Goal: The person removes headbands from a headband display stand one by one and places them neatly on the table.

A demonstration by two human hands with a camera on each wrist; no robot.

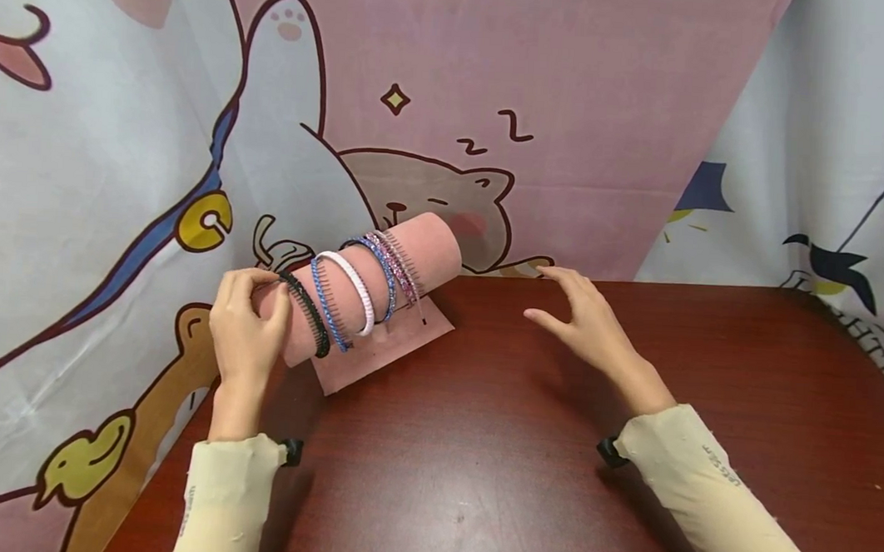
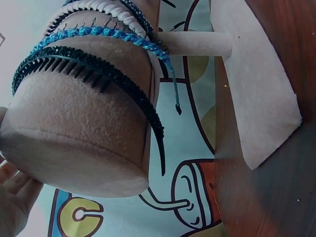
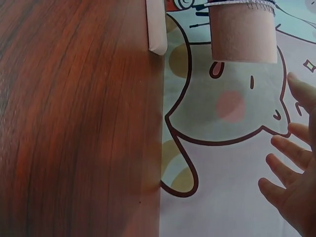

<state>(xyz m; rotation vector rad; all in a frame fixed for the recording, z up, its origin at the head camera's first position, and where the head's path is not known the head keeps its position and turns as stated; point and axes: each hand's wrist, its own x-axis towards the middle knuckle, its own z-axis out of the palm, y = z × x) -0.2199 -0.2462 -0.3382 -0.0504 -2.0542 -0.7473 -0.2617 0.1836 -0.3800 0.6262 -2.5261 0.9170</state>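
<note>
A pink padded roll, a headband stand (image 1: 432, 246), tilts up to the right above its flat pink base (image 1: 363, 359). Several toothed headbands circle it: a sparkly black headband (image 1: 307, 313) at the left end, a blue braided headband (image 2: 98, 31), a white braided headband (image 1: 352, 281), and a second blue one beside a pink glittery one. With curved fingers and thumb my left hand (image 1: 248, 324) grips the stand's left end, right by the black headband. My right hand (image 1: 590, 321) hovers right of the stand, fingers spread and holding nothing.
The dark wooden table (image 1: 476, 478) runs under both hands. Behind it and at the left hangs a cartoon-printed cloth (image 1: 586, 108), close to the stand. A short post (image 2: 197, 43) joins the roll to its base.
</note>
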